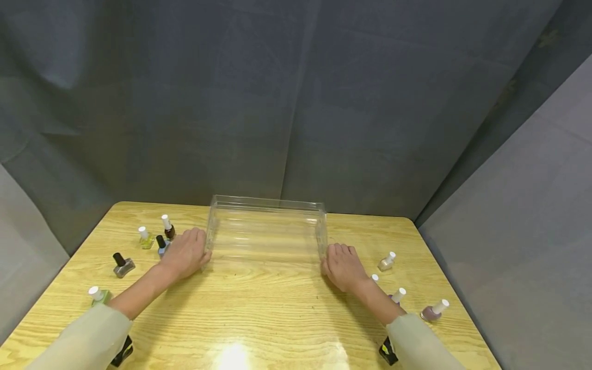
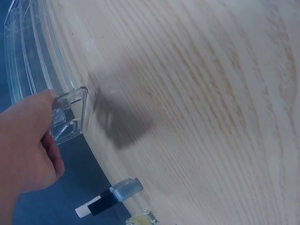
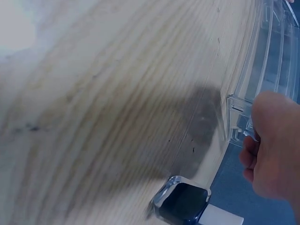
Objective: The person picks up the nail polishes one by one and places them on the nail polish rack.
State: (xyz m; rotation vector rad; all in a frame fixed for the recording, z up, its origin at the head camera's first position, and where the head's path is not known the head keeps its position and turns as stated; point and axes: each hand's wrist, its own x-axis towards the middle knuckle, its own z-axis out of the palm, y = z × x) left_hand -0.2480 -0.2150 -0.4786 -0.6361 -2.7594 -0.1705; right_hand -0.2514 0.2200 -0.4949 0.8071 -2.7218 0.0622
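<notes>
A clear plastic tiered rack (image 1: 268, 204) stands at the back of the wooden table, between my two hands. My left hand (image 1: 187, 253) grips its left end; the left wrist view shows the thumb on the clear side panel (image 2: 70, 115) and the fingers curled behind it. On the opposite end, my right hand (image 1: 344, 267) holds the matching side panel (image 3: 239, 119) with curled fingers. Close to the left hand is a blue nail polish bottle (image 1: 162, 246) with a black cap. Near the right wrist, a dark nail polish bottle (image 3: 185, 204) with a white cap appears.
Left of the rack are yellow (image 1: 147, 239), dark brown (image 1: 169, 229), grey (image 1: 123, 265) and green (image 1: 100, 296) nail polish bottles. To the right are beige (image 1: 387, 262), purple (image 1: 397, 296) and mauve (image 1: 432, 311) ones. Black items (image 1: 122, 352) lie partly under both sleeves. A dark curtain (image 1: 296, 103) hangs behind.
</notes>
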